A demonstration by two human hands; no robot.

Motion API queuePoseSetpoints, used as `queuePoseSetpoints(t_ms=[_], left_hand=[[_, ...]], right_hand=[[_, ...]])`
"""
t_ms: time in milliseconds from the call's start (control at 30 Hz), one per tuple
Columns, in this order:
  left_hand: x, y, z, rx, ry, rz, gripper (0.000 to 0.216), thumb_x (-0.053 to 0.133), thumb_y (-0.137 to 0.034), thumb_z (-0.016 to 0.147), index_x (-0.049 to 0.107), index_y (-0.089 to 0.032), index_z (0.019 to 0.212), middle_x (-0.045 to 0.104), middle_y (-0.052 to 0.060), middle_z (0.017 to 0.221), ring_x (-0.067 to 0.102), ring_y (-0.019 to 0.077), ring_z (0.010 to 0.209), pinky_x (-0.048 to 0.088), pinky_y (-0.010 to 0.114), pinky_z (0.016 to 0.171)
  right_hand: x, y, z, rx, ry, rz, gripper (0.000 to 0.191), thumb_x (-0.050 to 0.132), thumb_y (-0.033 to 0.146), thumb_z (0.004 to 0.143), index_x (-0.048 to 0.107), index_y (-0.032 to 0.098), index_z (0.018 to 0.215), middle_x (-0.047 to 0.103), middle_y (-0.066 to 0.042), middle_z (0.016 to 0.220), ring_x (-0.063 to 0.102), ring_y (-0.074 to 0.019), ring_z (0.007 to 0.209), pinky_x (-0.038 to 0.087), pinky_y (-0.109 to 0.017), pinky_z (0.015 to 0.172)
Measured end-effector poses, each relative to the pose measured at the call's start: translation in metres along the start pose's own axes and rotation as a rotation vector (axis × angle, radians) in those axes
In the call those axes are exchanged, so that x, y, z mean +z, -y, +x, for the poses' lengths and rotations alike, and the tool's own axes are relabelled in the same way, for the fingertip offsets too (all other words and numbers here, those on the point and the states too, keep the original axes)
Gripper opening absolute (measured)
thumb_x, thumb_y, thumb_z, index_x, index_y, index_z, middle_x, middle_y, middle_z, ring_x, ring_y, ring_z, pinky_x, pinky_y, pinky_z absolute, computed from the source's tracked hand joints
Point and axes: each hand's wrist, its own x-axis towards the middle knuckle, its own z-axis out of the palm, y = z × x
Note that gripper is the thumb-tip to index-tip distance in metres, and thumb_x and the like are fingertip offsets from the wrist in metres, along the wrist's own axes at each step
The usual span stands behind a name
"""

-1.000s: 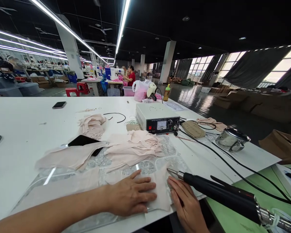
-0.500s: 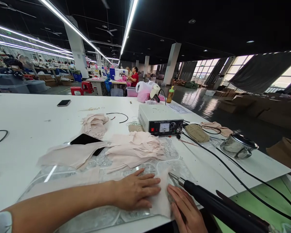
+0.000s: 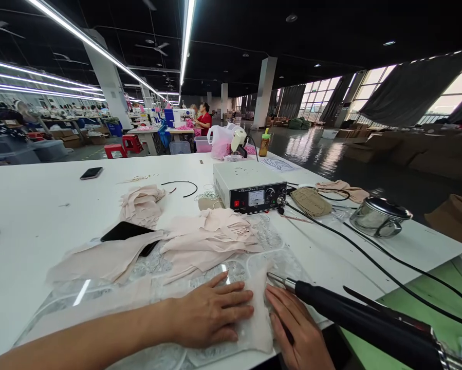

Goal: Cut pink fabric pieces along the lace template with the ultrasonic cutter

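Note:
A pale pink fabric piece [image 3: 258,321] lies on a clear sheet [image 3: 157,355] over the white table. My left hand [image 3: 213,313] rests flat on this fabric, palm down with fingers spread. At its right edge is my right hand [image 3: 302,331], fingers together and thumb below, holding the fabric edge; part of the grip is hidden. Just above those fingers, a black pen-like tool [image 3: 364,316] points its metal tip at the fabric. Behind the hands lies a layered stack of pink fabric pieces [image 3: 211,234].
A control box [image 3: 250,187] with a dial stands behind the stack, its black cable [image 3: 354,252] curving right. Nearby are a lidded metal mug [image 3: 381,218], a brown pattern piece [image 3: 311,201], a black phone [image 3: 128,232], another fabric pile [image 3: 142,204] and a second phone [image 3: 91,173].
The camera view has shifted slightly, so the background sits further left. Both hands stay in nearly the same place on the fabric beside the tool tip.

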Motion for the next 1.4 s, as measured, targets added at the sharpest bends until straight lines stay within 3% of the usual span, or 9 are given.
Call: queuePoseSetpoints(t_ms=[133, 267, 367, 500, 700, 967, 1067, 1200, 1400], left_hand=[[-0.008, -0.004, -0.001, 0.000, 0.063, -0.001, 0.047, 0.045, -0.040, 0.100, 0.042, -0.019, 0.141, 0.040, 0.010, 0.148, 0.035, 0.0288, 0.138, 0.015, 0.048, 0.118], [-0.016, -0.005, -0.004, -0.004, 0.106, -0.008, 0.044, 0.047, -0.036, 0.099, 0.043, -0.019, 0.139, 0.044, 0.009, 0.146, 0.039, 0.0293, 0.136, 0.018, 0.050, 0.117], [-0.015, -0.003, -0.010, -0.046, 0.026, -0.021, 0.037, 0.046, -0.027, 0.099, 0.046, -0.019, 0.135, 0.050, 0.011, 0.141, 0.046, 0.0279, 0.131, 0.027, 0.047, 0.114], [-0.006, -0.001, -0.013, -0.278, -0.136, -0.066, 0.024, 0.045, -0.017, 0.095, 0.056, -0.017, 0.116, 0.060, 0.012, 0.118, 0.060, 0.0233, 0.104, 0.049, 0.037, 0.093], [0.000, -0.001, -0.002, -0.542, -0.095, -0.075, 0.010, 0.059, -0.009, 0.082, 0.056, -0.016, 0.088, 0.059, 0.007, 0.097, 0.058, 0.0224, 0.090, 0.049, 0.035, 0.080], [-0.014, 0.009, -0.002, -0.465, -0.096, -0.074, 0.011, 0.051, -0.007, 0.085, 0.054, -0.017, 0.080, 0.060, 0.001, 0.081, 0.057, 0.0148, 0.071, 0.044, 0.023, 0.065], [-0.015, 0.008, 0.000, -0.394, -0.110, -0.039, 0.011, 0.051, -0.010, 0.088, 0.059, -0.017, 0.090, 0.063, 0.005, 0.093, 0.060, 0.0191, 0.083, 0.046, 0.029, 0.076], [-0.007, 0.000, 0.008, -0.230, -0.098, -0.007, 0.022, 0.054, -0.014, 0.090, 0.061, -0.022, 0.109, 0.059, 0.009, 0.123, 0.057, 0.0247, 0.107, 0.040, 0.036, 0.093], [0.006, -0.001, 0.002, -0.043, -0.120, 0.020, 0.025, 0.055, -0.008, 0.086, 0.063, -0.019, 0.107, 0.065, 0.008, 0.114, 0.061, 0.0230, 0.101, 0.042, 0.034, 0.090]], right_hand=[[-0.006, 0.004, 0.003, -0.107, 0.031, 0.010, 0.036, 0.049, 0.017, 0.090, 0.061, 0.017, 0.123, 0.069, -0.005, 0.116, 0.064, -0.0218, 0.108, 0.057, -0.033, 0.087], [-0.008, 0.003, 0.001, -0.025, 0.021, 0.084, 0.034, 0.049, 0.016, 0.090, 0.062, 0.019, 0.121, 0.071, -0.005, 0.112, 0.065, -0.0204, 0.106, 0.057, -0.032, 0.086], [-0.009, 0.003, -0.002, 0.041, -0.014, 0.166, 0.031, 0.051, 0.015, 0.089, 0.063, 0.020, 0.117, 0.071, -0.006, 0.108, 0.066, -0.0198, 0.104, 0.057, -0.030, 0.088], [-0.010, 0.007, 0.000, 0.167, -0.073, 0.261, 0.028, 0.054, 0.014, 0.088, 0.063, 0.020, 0.114, 0.071, -0.006, 0.106, 0.068, -0.0195, 0.100, 0.055, -0.028, 0.089], [0.007, 0.012, 0.021, 0.253, 0.043, 0.349, 0.035, 0.048, 0.014, 0.088, 0.061, 0.021, 0.120, 0.069, -0.008, 0.114, 0.066, -0.0205, 0.105, 0.057, -0.031, 0.088], [0.021, 0.008, 0.040, 0.322, 0.187, 0.357, 0.028, 0.044, 0.015, 0.085, 0.066, 0.019, 0.103, 0.069, -0.010, 0.104, 0.068, -0.0215, 0.094, 0.057, -0.035, 0.081], [0.020, 0.005, 0.043, 0.333, 0.213, 0.354, 0.030, 0.043, 0.015, 0.085, 0.063, 0.019, 0.106, 0.068, -0.010, 0.107, 0.067, -0.0210, 0.091, 0.056, -0.035, 0.079], [0.019, 0.003, 0.046, 0.328, 0.243, 0.346, 0.021, 0.045, 0.016, 0.086, 0.063, 0.020, 0.096, 0.066, -0.006, 0.088, 0.060, -0.0148, 0.060, 0.053, -0.029, 0.061], [0.006, 0.007, 0.038, 0.275, 0.218, 0.349, 0.014, 0.048, 0.017, 0.088, 0.061, 0.022, 0.085, 0.060, -0.001, 0.075, 0.054, -0.0111, 0.050, 0.048, -0.023, 0.049]])
